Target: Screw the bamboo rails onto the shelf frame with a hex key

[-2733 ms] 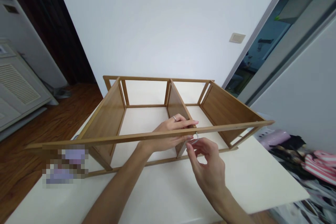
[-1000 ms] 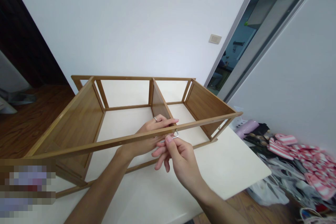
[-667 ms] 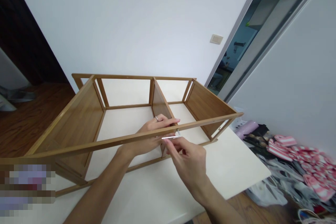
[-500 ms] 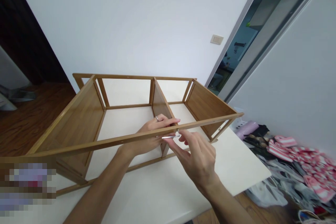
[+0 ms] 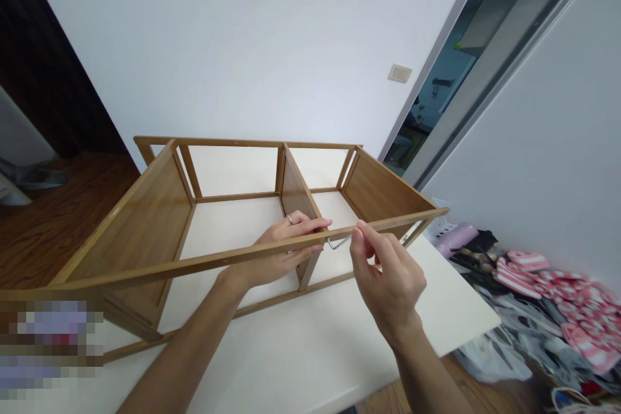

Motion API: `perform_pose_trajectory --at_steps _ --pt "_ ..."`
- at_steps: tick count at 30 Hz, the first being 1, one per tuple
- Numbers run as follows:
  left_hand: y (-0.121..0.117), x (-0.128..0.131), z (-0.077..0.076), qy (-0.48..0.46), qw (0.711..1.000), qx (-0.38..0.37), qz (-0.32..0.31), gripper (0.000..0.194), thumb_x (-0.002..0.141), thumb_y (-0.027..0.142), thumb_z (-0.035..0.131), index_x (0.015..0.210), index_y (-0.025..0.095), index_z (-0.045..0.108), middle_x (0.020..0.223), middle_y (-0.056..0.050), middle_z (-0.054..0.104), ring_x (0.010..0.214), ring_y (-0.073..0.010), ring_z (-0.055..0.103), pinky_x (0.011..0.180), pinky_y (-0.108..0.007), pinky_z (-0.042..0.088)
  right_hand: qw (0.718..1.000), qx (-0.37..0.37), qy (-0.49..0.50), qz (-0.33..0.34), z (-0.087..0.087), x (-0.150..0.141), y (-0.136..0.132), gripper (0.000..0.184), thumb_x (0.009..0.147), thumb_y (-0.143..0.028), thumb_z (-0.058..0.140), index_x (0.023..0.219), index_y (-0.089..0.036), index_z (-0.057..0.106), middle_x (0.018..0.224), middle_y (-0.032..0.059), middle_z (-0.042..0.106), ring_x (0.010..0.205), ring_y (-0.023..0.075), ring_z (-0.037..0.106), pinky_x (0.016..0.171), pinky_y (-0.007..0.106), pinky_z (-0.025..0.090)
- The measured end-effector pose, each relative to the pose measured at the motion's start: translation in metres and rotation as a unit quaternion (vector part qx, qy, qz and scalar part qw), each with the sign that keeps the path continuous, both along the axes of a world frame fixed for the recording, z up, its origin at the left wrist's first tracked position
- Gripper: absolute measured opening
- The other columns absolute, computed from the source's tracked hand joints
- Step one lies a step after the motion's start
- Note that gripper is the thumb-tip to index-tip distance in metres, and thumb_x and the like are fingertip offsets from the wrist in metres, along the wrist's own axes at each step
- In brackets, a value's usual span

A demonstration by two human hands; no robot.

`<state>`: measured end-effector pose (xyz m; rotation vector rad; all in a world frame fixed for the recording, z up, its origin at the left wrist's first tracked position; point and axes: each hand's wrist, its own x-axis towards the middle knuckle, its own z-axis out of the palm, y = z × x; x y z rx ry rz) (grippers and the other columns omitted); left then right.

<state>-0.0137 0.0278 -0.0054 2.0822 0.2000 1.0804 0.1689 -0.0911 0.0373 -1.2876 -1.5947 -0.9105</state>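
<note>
A wooden frame (image 5: 194, 263) with side panels and a middle divider panel (image 5: 294, 181) lies on a white table. My left hand (image 5: 285, 233), a ring on one finger, wraps around the front rail where it meets the divider, its fingers above and below the rail. Beside it, a thin L-shaped hex key (image 5: 341, 244) has its short end at the rail's front face by that joint. My right hand (image 5: 388, 278) pinches the tip of its long arm between thumb and forefinger. The fastener itself is too small to make out.
The white table (image 5: 301, 349) extends under the frame and toward me. Clothes (image 5: 557, 297) and plastic bags (image 5: 492, 359) are piled to the right. Behind the frame stands a white wall (image 5: 252, 45) with a light switch (image 5: 400, 73); a doorway opens at right.
My right hand has moved rightward, swinging the hex key's long arm from pointing left to pointing right. My left hand and the wooden frame stay in place.
</note>
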Motion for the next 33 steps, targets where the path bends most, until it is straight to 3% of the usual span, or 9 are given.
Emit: perform_pose_trajectory --at_steps 5,8,12,17,24,28,33 --pt "0.001 0.0 0.0 0.001 1.0 0.009 0.004 0.042 0.108 0.032 0.064 0.149 0.031 0.062 0.115 -0.006 0.062 0.097 -0.0146 0.066 0.09 -0.029 0.058 0.994 -0.039 -0.099 -0.04 -0.002 0.01 -0.009 0.023 0.104 -0.015 0.066 0.126 -0.011 0.065 0.075 0.0028 0.068 0.063 0.0157 0.06 0.066 0.029 0.05" --pt "0.001 0.001 0.0 0.005 1.0 0.013 0.011 0.041 0.108 0.033 0.063 0.149 0.03 0.062 0.114 -0.006 0.063 0.097 -0.0146 0.065 0.092 -0.028 0.058 0.981 -0.088 -0.163 -0.056 0.0 0.016 -0.015 0.025 0.107 -0.029 0.064 0.118 -0.007 0.066 0.079 0.0073 0.07 0.07 0.0198 0.062 0.068 0.033 0.049" --pt "0.0 0.001 0.002 0.015 1.0 0.015 0.02 0.04 0.108 0.034 0.063 0.148 0.03 0.063 0.114 -0.006 0.064 0.1 -0.016 0.065 0.096 -0.031 0.057 0.973 -0.11 -0.194 -0.049 -0.006 0.021 -0.017 0.024 0.11 -0.033 0.059 0.101 -0.012 0.068 0.069 0.0016 0.063 0.062 0.0173 0.057 0.062 0.032 0.043" --pt "-0.001 0.0 0.001 0.029 0.999 0.006 0.033 0.04 0.108 0.035 0.063 0.148 0.03 0.063 0.116 -0.007 0.064 0.105 -0.0176 0.066 0.099 -0.032 0.057 0.982 -0.179 -0.054 0.031 -0.024 0.008 -0.012 0.039 0.112 -0.025 0.053 0.073 -0.023 0.055 0.06 -0.0036 0.056 0.05 0.0118 0.047 0.053 0.031 0.031" --pt "-0.001 0.001 -0.001 0.031 0.999 -0.003 0.038 0.04 0.108 0.039 0.062 0.145 0.028 0.065 0.117 -0.008 0.064 0.104 -0.0191 0.066 0.093 -0.033 0.061 0.968 -0.23 0.072 0.073 -0.04 -0.013 -0.005 0.041 0.111 -0.025 0.044 0.07 -0.025 0.048 0.055 -0.0055 0.055 0.044 0.0093 0.045 0.05 0.026 0.031" --pt "0.0 0.001 -0.002 0.035 0.999 -0.005 0.038 0.04 0.108 0.04 0.062 0.146 0.028 0.064 0.118 -0.009 0.064 0.106 -0.0202 0.066 0.092 -0.033 0.061 0.949 -0.262 0.149 0.096 -0.042 -0.021 -0.001 0.04 0.108 -0.028 0.043 0.068 -0.026 0.045 0.052 -0.0044 0.056 0.043 0.0099 0.046 0.049 0.027 0.031" --pt "0.0 0.001 -0.002 0.038 0.998 -0.006 0.044 0.04 0.108 0.04 0.061 0.145 0.027 0.065 0.116 -0.009 0.064 0.102 -0.0197 0.066 0.089 -0.032 0.062 0.906 -0.309 0.258 0.129 -0.04 -0.036 -0.002 0.043 0.11 -0.034 0.04 0.069 -0.026 0.046 0.051 -0.0039 0.062 0.042 0.0101 0.054 0.05 0.023 0.04"
